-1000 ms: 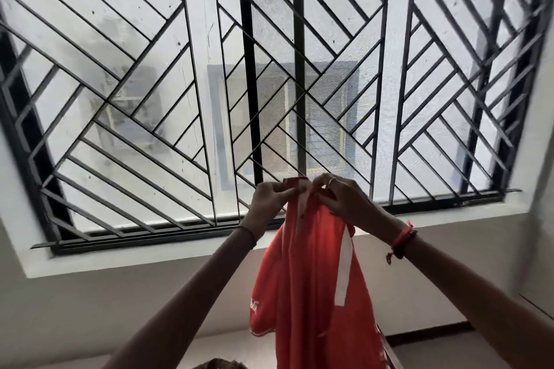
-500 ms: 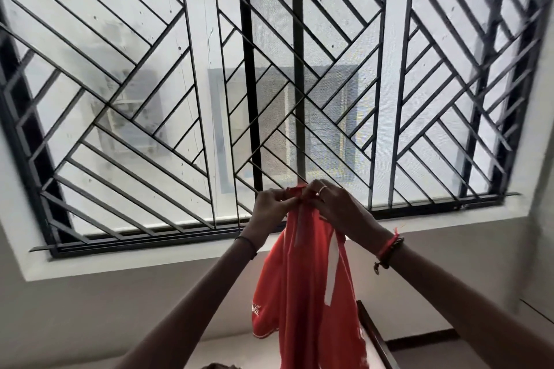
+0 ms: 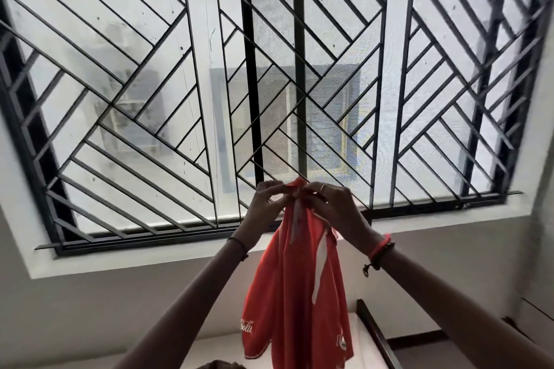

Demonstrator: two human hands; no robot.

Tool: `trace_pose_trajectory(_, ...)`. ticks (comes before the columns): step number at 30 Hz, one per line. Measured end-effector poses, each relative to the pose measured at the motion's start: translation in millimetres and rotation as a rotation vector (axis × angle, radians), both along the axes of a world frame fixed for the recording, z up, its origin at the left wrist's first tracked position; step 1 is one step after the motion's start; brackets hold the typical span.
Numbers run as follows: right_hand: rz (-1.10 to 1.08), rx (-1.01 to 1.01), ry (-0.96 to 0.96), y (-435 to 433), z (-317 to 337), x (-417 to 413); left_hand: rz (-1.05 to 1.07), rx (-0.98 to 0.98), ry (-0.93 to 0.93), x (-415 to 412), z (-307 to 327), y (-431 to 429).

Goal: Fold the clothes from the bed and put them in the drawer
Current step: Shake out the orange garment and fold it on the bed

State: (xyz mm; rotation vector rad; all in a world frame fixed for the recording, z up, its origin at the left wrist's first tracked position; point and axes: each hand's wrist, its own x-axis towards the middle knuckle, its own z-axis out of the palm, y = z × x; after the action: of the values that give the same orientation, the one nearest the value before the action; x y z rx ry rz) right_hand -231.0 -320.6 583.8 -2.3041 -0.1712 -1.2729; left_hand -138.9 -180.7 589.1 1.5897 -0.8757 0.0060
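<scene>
A: Big window (image 3: 150,84) with slanted black bars fills the view in front of you, and a pale wall (image 3: 90,308) sits under it.

B: Now look at your fingers (image 3: 271,189). On your left hand (image 3: 265,207) they are bent, and they pinch the top of the red shirt (image 3: 296,293).

A: Your right hand (image 3: 332,210) does the same. Its fingertips (image 3: 314,190) pinch the same top bit of cloth, just beside your left ones. You wear a thin ring (image 3: 322,188) on one finger.

B: Your two hands almost touch. They are up high, in front of the bottom bars of the window.

A: The shirt hangs straight down from your hands, in the air, between your two arms. It has a white stripe (image 3: 319,263) and white letters (image 3: 246,326) near the bottom hem.

B: On your right wrist you have a red band (image 3: 380,246). On your left wrist you have a dark thread (image 3: 239,244).

A: Lower down, just right of the shirt, you can see a dark wooden edge (image 3: 377,335). I cannot tell what it belongs to.
</scene>
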Motion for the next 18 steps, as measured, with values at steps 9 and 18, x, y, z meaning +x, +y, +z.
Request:
trace_pose_trajectory(9, 0.037, 0.33, 0.082, 9, -2, -3, 0.132, 0.13, -0.391, 8, 0, 5)
trace_pose_trajectory(18, 0.077, 0.391, 0.098, 8, 2, -3, 0.193, 0.192, -0.743, 9, 4, 13)
